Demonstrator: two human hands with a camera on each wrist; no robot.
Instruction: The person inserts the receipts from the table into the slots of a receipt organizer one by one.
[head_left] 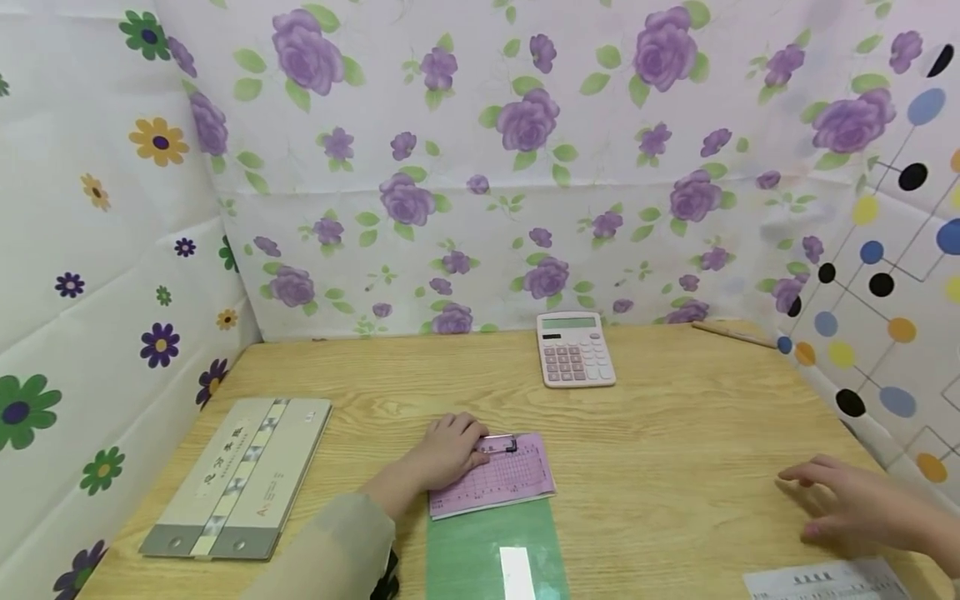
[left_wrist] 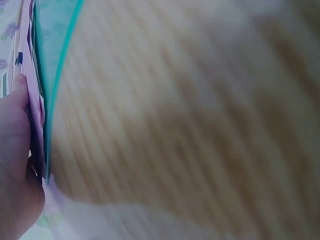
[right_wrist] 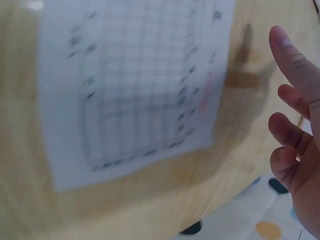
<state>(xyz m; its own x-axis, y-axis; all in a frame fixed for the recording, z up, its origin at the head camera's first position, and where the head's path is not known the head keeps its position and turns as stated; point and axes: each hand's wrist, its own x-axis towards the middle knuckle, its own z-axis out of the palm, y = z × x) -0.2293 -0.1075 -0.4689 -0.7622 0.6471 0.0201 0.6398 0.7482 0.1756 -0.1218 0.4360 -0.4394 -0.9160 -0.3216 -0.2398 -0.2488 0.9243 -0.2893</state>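
A stack of pink printed forms (head_left: pixel 495 479) with a metal clip (head_left: pixel 498 444) lies over the top of a translucent green sheet (head_left: pixel 491 546). My left hand (head_left: pixel 448 452) grips the forms at their upper left corner, thumb on the pink face beside the clip. In the left wrist view the forms (left_wrist: pixel 34 85) and green edge (left_wrist: pixel 59 75) stand at the far left, partly hidden by that hand. Over the table's right side hovers my right hand (head_left: pixel 862 504), fingers loosely bent around nothing. A white printed sheet (head_left: pixel 828 581) lies just nearer than it.
On the left lies a grey file folder (head_left: pixel 240 479) with a patterned band. A white and pink calculator (head_left: pixel 575 350) sits at the back, and a thin stick (head_left: pixel 735 335) lies by the right rear corner. Patterned cloth (head_left: pixel 480 167) walls in the table's back and sides.
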